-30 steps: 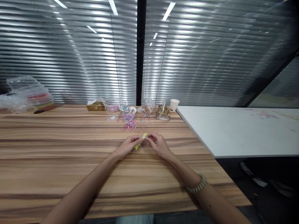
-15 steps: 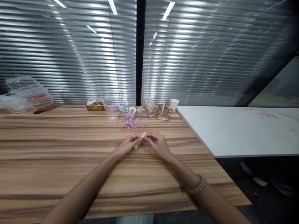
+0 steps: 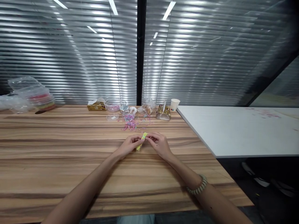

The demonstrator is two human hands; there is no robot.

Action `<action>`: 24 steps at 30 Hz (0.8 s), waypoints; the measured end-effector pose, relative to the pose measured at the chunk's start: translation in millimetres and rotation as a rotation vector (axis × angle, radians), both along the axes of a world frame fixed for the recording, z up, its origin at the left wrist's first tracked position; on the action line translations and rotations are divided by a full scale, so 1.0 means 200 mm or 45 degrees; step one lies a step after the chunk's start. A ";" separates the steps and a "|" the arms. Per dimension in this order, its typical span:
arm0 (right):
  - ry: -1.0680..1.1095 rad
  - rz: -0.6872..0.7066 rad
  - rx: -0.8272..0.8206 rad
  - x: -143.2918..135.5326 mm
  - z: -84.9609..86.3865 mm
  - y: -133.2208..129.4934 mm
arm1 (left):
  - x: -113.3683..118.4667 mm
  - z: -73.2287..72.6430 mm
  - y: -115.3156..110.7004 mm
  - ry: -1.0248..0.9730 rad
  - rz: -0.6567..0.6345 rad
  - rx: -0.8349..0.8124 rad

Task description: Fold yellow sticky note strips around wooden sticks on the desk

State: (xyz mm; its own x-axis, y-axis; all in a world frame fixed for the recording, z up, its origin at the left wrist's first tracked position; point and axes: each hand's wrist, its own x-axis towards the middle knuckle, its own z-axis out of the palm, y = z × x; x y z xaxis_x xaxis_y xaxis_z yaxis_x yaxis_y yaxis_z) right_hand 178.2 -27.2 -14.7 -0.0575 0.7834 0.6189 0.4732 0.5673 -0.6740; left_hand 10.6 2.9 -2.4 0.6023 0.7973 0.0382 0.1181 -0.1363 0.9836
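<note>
A small, narrow yellow bundle (image 3: 138, 147) is held at a slant just above the wooden table, with a pale blue patch around its upper middle. My left hand (image 3: 129, 145) pinches it from the left, thumb on top. From the other side, my right hand (image 3: 159, 143) has its thumb and fingertips closed at the pale blue part. Whether the right fingers grip the bundle or just a small loop on it is too small to tell. Beyond the hands lies a loose pile of tiny pink, purple and blue loops (image 3: 130, 125).
Along the back stand a gold tissue box (image 3: 96, 106), a clear tub (image 3: 113, 106), a crumpled clear bag (image 3: 147, 107), a gold tissue pack (image 3: 163, 113) and a paper cup (image 3: 174, 105). Stacked colourful packs (image 3: 42, 98) sit far left. A white table (image 3: 245, 133) adjoins on the right.
The yellow bundle has turned slightly more upright between my hands, and its lower end looks narrower. Both hands keep nearly the same place; the whole view has shifted a little.
</note>
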 end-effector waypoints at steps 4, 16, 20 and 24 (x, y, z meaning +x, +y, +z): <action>-0.002 0.015 0.015 0.00 0.00 -0.01 | 0.00 0.00 0.00 0.009 -0.001 0.019; 0.022 -0.019 0.044 -0.02 0.01 -0.02 | 0.01 0.00 0.00 0.011 -0.013 0.020; 0.047 -0.024 0.019 -0.02 0.00 -0.02 | 0.00 0.00 -0.01 0.043 -0.045 0.025; 0.053 -0.012 0.031 -0.02 0.00 -0.01 | 0.00 0.00 -0.01 0.077 -0.063 0.051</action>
